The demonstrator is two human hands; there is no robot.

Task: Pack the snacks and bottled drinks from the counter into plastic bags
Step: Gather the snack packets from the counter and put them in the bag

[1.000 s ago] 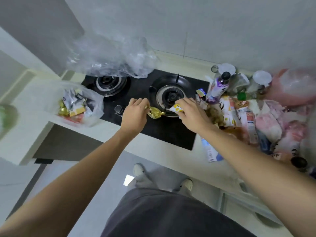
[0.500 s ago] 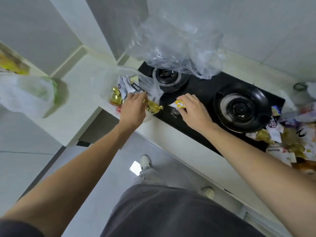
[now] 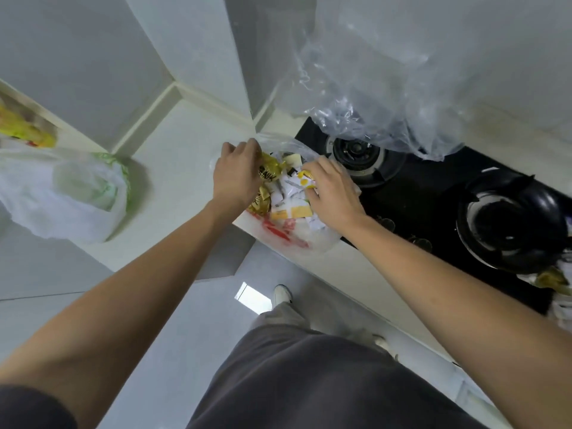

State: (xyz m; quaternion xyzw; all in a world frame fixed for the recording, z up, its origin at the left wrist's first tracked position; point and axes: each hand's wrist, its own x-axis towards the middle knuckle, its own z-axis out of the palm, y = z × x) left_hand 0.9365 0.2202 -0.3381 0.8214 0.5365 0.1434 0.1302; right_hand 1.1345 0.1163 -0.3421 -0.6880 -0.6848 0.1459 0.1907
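At the far left, a white plastic bag [image 3: 62, 193] with green print sits slumped and filled on the pale counter [image 3: 173, 168], well apart from the work in hand. Moving right, the left hand [image 3: 236, 178] hovers over the open mouth of a clear plastic bag [image 3: 312, 239] that rests at the counter's corner, just beside the black gas hob [image 3: 433, 193]; its fingers are curled around a gold foil-wrapped snack [image 3: 269, 171], held at the bag's opening. The bag already holds a heap of small sachets and wrappers, white, yellow and gold, with something red showing through the film near the counter's edge. Next, the right hand [image 3: 332, 196] reaches in from the hob side, its fingers pinching a small white-and-yellow sachet [image 3: 305, 181] over the same heap. Both items look light, thin and crinkly; the foil is probably slick, so a pinch across the flat middle or a twisted end should hold better than a grip at a loose corner. The bag itself is limp and will likely sag or slide toward the edge as weight is added, so steadying its rim seems wise. Above the hob's left burner lies a crumpled empty clear bag [image 3: 371, 97], and at the far right edge more wrapped snacks [image 3: 554, 280] wait, partly cut off.
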